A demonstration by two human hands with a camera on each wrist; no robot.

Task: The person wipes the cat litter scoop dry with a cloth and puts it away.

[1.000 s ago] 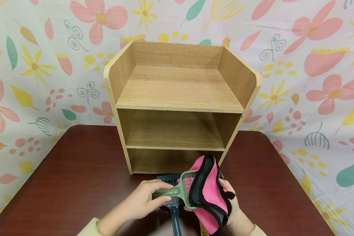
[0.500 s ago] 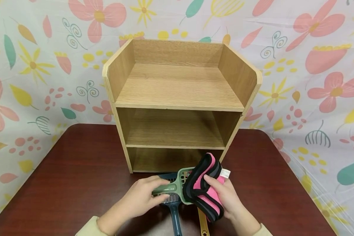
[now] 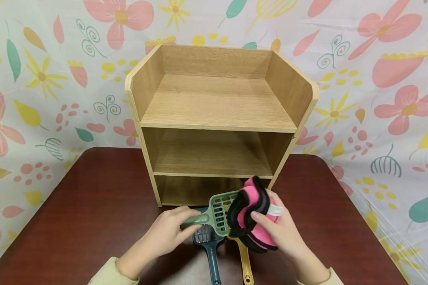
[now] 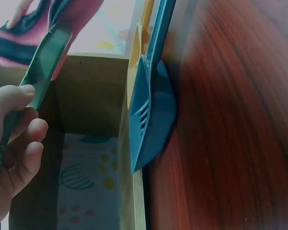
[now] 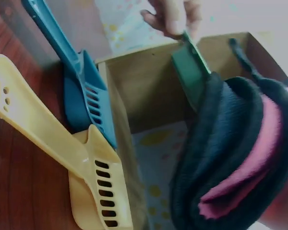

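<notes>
Left hand [image 3: 171, 231] and right hand [image 3: 283, 227], apart, each holding an article over the near part of a dark red-brown desk [image 3: 75, 221]. The left hand pinches the handle of a green scoop [image 3: 212, 217] between thumb and fingers; the scoop's slotted pan extends from this grip towards the right hand. The right hand grips a folded pink-and-black cloth [image 3: 243, 215], its thumb across the near face; a small white tag [image 3: 275, 209] protrudes beside the thumb. Between the hands, the cloth overlaps the far edge of the green pan in the head view; whether the two surfaces touch cannot be told. Beneath the hands, two further scoops rest on the desk side by side: a blue scoop [image 3: 211, 253], nearer the left hand and under the green one, and a yellow scoop [image 3: 245, 259], nearer the right hand and partly hidden by the cloth. Their handles point back between the forearms. Beyond both hands stands a wooden shelf unit [image 3: 217, 105] with a walled top and two open compartments below. Behind it hangs a white flower-patterned sheet [image 3: 50, 118]. Both wrists emerge from pale sleeves [image 3: 114, 273].
</notes>
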